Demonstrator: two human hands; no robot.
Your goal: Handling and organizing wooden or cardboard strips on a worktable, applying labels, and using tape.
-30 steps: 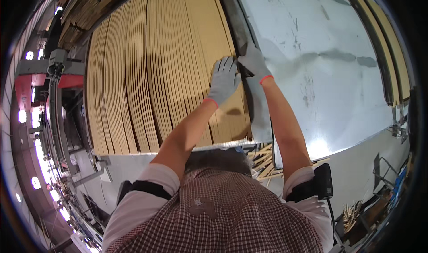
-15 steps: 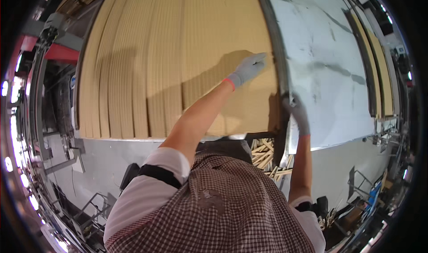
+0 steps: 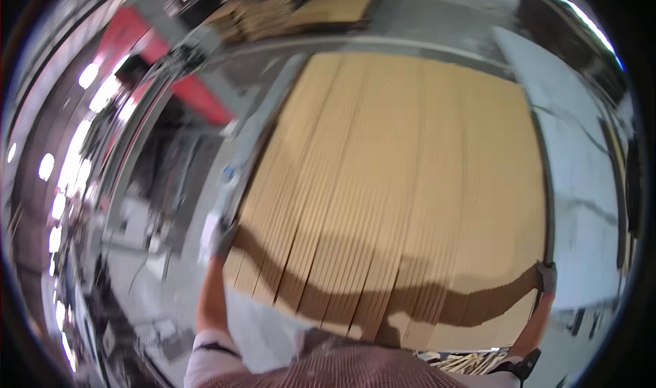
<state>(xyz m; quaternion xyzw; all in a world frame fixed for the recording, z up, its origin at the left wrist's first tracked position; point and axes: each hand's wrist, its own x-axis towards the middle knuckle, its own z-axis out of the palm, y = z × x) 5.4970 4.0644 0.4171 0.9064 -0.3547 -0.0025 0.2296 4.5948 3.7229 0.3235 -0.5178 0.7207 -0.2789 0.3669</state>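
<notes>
A wide spread of tan strips (image 3: 403, 149), which look like wood or cardboard, lies side by side before me with narrow dark gaps. My left hand (image 3: 222, 237), in a grey glove, is at its left edge, by a dark side rail (image 3: 256, 166); its fingers are blurred. At the near right corner my gloved right hand (image 3: 547, 276) has its fingers curled over the dark edge strip (image 3: 545, 183). Both arms are spread wide, and their shadow falls across the strips.
A pale, stained panel (image 3: 581, 183) adjoins on the right. Thin wooden sticks (image 3: 465, 363) lie below the near edge. Red and grey machinery (image 3: 201, 99) stands on the left. Beyond the far edge are stacked tan sheets (image 3: 256, 12).
My left hand has moved from the right part of the strips across to their left edge. The right hand remains at the right edge. My view has shifted, now showing the far edge.
</notes>
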